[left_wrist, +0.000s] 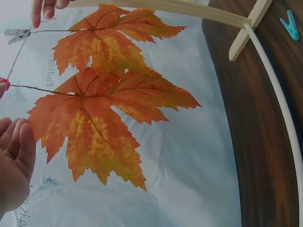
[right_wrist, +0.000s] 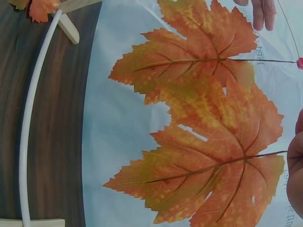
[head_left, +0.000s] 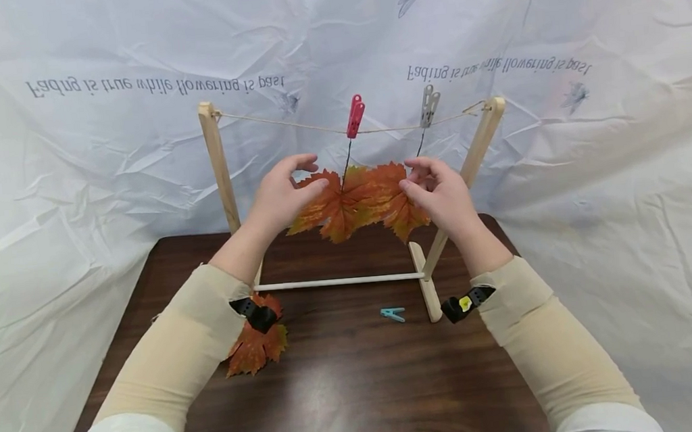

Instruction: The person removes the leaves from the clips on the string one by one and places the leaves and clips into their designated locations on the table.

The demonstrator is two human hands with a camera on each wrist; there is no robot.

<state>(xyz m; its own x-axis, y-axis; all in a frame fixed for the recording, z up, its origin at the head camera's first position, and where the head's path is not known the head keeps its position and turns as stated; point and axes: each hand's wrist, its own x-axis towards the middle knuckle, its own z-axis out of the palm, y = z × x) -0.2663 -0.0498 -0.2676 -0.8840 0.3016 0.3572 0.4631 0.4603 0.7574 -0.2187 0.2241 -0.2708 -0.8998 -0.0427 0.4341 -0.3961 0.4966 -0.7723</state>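
Two orange artificial maple leaves hang by dark stems from a string. A red clothespin clips the left leaf; a grey clothespin clips the right leaf. My left hand is beside the left leaf, its fingers relaxed and gripping nothing. At the right leaf's outer edge is my right hand, fingers loosely bent. In the right wrist view this hand covers part of the stem; I see no grip on the leaf.
Wooden posts hold the string, with a white rod low between them. A blue clothespin lies on the brown table. More maple leaves lie by my left forearm. A printed white sheet hangs behind.
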